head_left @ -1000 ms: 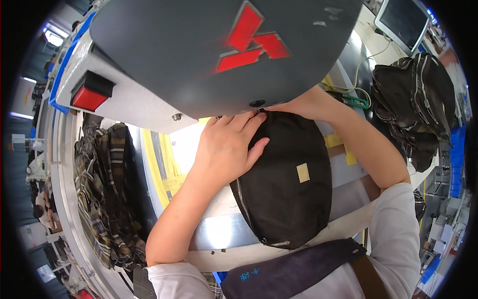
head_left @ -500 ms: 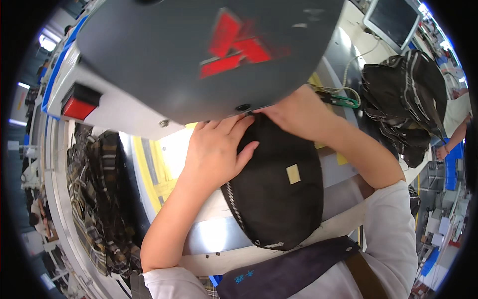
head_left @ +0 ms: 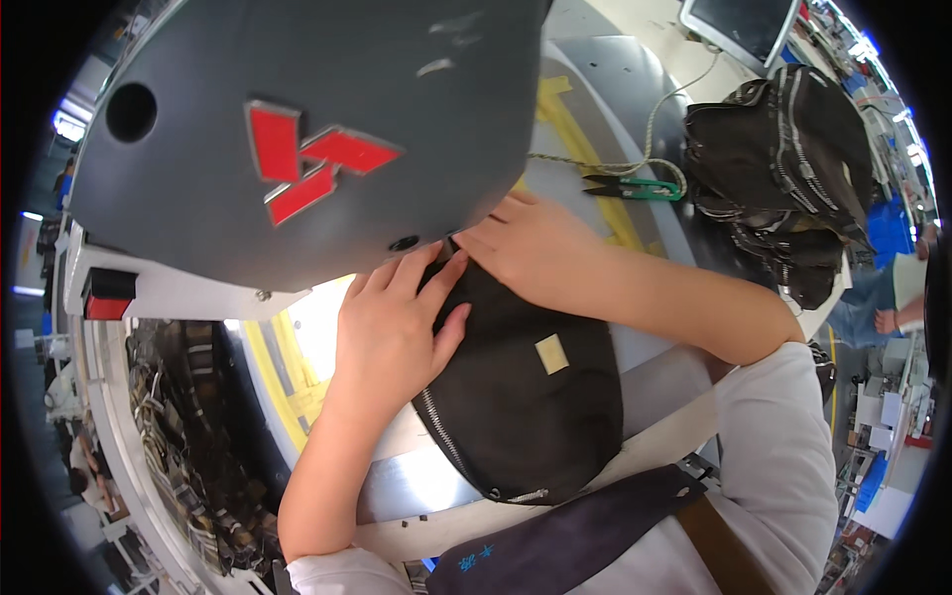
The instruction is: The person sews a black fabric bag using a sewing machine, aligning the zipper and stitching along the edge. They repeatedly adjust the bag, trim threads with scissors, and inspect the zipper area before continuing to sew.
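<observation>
A black fabric bag piece (head_left: 516, 407) lies under the dark grey sewing machine head (head_left: 397, 89). A metal zipper (head_left: 446, 436) runs along its left edge, and a pale yellow patch (head_left: 552, 354) sits on its face. My left hand (head_left: 392, 322) rests on the bag's upper left with fingers spread and thumb apart. My right hand (head_left: 531, 243) has its bent fingers drawn together at the bag's far end, gripping the cloth there. The fingertips of both hands come close together beside the machine head, which covers the spot beyond them.
Green-handled thread snips (head_left: 635, 188) and a cord (head_left: 650, 134) lie right of the machine. Dark zippered bags (head_left: 783, 159) are piled at the right, below a screen (head_left: 744, 25). Plaid cloth (head_left: 178, 436) hangs at the left. Another person's hand (head_left: 886, 320) shows far right.
The view has shifted, so machine, bag and hands appear farther left and the snips show more fully. Both hands stay on the bag, little changed relative to it.
</observation>
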Tool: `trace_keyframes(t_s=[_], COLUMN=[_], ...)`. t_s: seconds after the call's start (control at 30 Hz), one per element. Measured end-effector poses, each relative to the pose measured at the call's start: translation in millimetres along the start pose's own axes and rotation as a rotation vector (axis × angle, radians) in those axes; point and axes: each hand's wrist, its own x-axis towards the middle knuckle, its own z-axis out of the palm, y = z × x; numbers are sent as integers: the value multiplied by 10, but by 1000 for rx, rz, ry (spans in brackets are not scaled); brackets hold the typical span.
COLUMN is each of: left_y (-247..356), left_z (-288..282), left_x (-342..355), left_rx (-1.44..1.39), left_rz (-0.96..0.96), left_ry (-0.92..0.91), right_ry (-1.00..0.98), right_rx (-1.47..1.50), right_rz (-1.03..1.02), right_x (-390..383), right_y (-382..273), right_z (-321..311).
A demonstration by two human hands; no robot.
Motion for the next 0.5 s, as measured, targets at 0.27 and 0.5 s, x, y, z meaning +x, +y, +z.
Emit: trace_keyframes(t_s=[0.27, 0.5], left_y=[-40, -102], left_z=[23, 129], left_x=[-21, 17], left_rx=[-14, -88], left_rz=[-24, -105], left_ry=[13, 83], right_ry=[-17, -6], right_rx=[-18, -54], right_rz=[-52, -67], right_x=[3, -24], right_y=[28, 33], right_z=[-31, -20])
